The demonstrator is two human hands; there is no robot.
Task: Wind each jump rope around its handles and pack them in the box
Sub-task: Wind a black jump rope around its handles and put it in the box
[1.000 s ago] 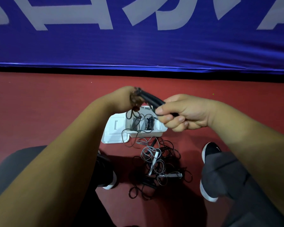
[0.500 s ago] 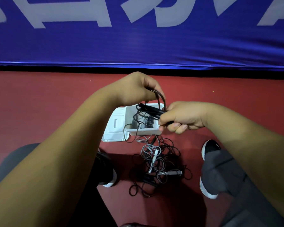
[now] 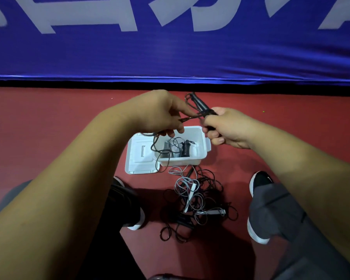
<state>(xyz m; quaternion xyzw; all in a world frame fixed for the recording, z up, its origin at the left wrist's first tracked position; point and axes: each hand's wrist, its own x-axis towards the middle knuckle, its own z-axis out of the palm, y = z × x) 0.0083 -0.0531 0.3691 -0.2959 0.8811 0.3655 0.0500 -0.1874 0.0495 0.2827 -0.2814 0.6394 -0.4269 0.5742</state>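
— Grip check: what is each hand holding?

— Right hand (image 3: pixel 228 128) is clamping the paired black handles (image 3: pixel 200 106) in a closed fist, keeping them steady as a spool. Left hand (image 3: pixel 162 114) is pinching the black cord (image 3: pixel 187 118) taut beside them, likely to be laying a tight turn.

— Why above the box?

— White box (image 3: pixel 202 156) is sitting open on the red floor (image 3: pixel 49 122), near the blue wall pad (image 3: pixel 170 57), its lid (image 3: pixel 139 156) lying beside it, so slack is trailing down across it. Wound ropes (image 3: pixel 180 149) are lying inside already; a loose tangle (image 3: pixel 196 199) is waiting just in front, between the shoes.
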